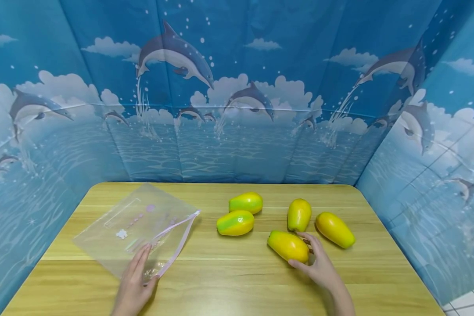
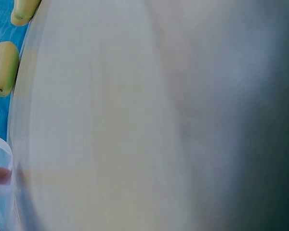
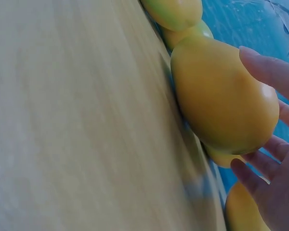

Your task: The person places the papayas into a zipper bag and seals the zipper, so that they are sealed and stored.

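Note:
My left hand [image 1: 136, 276] lies over the near corner of a clear zip bag [image 1: 118, 219] and pinches it beside the opening, fingers on top and thumb at the edge. A pink zip strip [image 1: 177, 248] runs along that parted mouth. In the left wrist view, one digit shows against the bag [image 2: 0, 144]. With thumb and fingers spread round its right end, my right hand [image 1: 320, 265] grips a yellow papaya [image 1: 288, 245] with a green tip. The same papaya [image 3: 221, 96] fills the middle of the right wrist view.
Behind the gripped fruit stands another papaya [image 1: 299, 214], with one more papaya [image 1: 335, 229] to its right. Two greener papayas, a front one [image 1: 235, 223] and a back one [image 1: 246, 202], lie together mid-table. A dolphin-print curtain [image 1: 237, 145] borders the wooden table [image 1: 221, 281].

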Action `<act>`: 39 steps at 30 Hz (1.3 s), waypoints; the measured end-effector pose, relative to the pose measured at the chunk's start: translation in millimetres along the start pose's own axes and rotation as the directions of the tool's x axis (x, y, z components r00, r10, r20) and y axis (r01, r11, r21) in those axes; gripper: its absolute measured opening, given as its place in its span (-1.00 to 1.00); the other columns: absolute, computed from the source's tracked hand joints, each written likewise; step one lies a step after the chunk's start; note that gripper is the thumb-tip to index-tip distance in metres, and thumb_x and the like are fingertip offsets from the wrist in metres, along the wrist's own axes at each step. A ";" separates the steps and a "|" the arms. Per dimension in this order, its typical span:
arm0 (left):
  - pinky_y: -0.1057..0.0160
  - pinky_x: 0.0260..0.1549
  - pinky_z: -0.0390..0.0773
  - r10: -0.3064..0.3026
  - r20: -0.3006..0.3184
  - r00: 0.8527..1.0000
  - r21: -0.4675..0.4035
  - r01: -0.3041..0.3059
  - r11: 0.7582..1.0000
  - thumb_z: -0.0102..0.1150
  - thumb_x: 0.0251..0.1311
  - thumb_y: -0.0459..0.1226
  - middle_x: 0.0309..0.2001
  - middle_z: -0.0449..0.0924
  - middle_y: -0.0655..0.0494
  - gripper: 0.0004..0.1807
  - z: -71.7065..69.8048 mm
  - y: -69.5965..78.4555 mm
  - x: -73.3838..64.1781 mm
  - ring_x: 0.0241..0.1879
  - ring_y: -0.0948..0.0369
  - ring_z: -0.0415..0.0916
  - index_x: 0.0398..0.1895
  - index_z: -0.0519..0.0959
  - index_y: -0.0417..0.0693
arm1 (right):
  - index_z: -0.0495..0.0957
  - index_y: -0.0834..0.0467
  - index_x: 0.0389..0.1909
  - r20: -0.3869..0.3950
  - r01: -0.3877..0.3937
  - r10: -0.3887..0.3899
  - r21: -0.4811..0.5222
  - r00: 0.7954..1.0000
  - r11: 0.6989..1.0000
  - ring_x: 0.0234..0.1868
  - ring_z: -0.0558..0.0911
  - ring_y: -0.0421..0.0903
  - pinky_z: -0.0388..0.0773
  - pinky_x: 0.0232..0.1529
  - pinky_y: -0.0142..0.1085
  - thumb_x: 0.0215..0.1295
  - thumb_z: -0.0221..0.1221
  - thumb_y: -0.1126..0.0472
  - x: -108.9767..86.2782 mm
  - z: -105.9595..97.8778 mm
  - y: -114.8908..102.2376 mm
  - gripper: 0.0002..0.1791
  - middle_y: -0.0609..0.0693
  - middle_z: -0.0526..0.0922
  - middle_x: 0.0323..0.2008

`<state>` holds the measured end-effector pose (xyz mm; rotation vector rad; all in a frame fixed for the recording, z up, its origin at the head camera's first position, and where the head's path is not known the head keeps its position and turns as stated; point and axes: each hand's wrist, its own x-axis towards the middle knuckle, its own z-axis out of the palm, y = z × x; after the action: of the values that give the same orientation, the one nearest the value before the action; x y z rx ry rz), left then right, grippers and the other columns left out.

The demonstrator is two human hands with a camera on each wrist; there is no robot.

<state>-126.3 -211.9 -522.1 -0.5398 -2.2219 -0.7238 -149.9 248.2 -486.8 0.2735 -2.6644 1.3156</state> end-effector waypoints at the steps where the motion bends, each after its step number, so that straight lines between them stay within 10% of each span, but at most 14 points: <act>1: 0.54 0.29 -0.08 -0.004 0.000 1.000 -0.002 0.004 1.000 0.35 -0.59 -0.46 0.15 0.30 -0.32 0.02 0.3 0.5 -0.2 0.29 0.46 -0.08 0.23 0.24 -0.39 | 0.22 0.19 0.21 0.000 -0.006 0.006 0.006 1.000 1.000 0.10 0.29 0.03 0.37 0.03 0.09 -0.06 0.38 0.12 -0.5 0.4 0.7 -0.19 0.12 0.28 0.17; 21: 0.61 0.24 -0.12 -0.050 0.024 0.998 0.025 0.050 0.998 0.41 -0.60 -0.46 0.16 0.31 -0.29 0.07 1.1 4.9 0.8 0.27 0.46 -0.08 0.26 0.22 -0.34 | 0.26 0.23 0.16 -0.033 -0.113 0.120 0.149 0.992 0.982 0.12 0.33 0.14 0.34 0.10 0.12 -0.03 0.36 0.20 -1.5 2.0 -9.3 -0.28 0.16 0.34 0.15; 32: 0.63 0.23 -0.10 -0.059 0.026 0.998 0.050 0.058 0.997 0.45 -0.70 -0.54 0.16 0.31 -0.26 0.13 2.5 5.3 1.2 0.13 0.12 0.24 0.26 0.23 -0.34 | 0.31 0.20 0.14 -0.073 -0.022 0.039 0.223 0.997 0.975 0.04 0.36 -0.12 0.41 0.01 -0.49 -0.05 0.38 0.20 12.0 13.9 -51.1 -0.31 0.04 0.40 0.09; 39: 0.66 0.21 -0.11 -0.066 0.034 0.997 0.052 0.064 0.997 0.43 -0.65 -0.52 0.16 0.30 -0.27 0.10 2.0 4.9 2.6 0.02 0.01 0.29 0.26 0.22 -0.34 | 0.35 0.24 0.10 -0.017 0.011 -0.005 0.322 1.000 0.947 0.05 0.36 -0.04 0.43 0.07 -0.33 -0.12 0.41 0.30 21.0 39.0 -85.5 -0.30 0.05 0.44 0.07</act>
<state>-126.2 -206.6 -519.7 -0.4604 -2.2937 -0.6931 -152.8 164.1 -439.9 0.3096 -2.4211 1.7413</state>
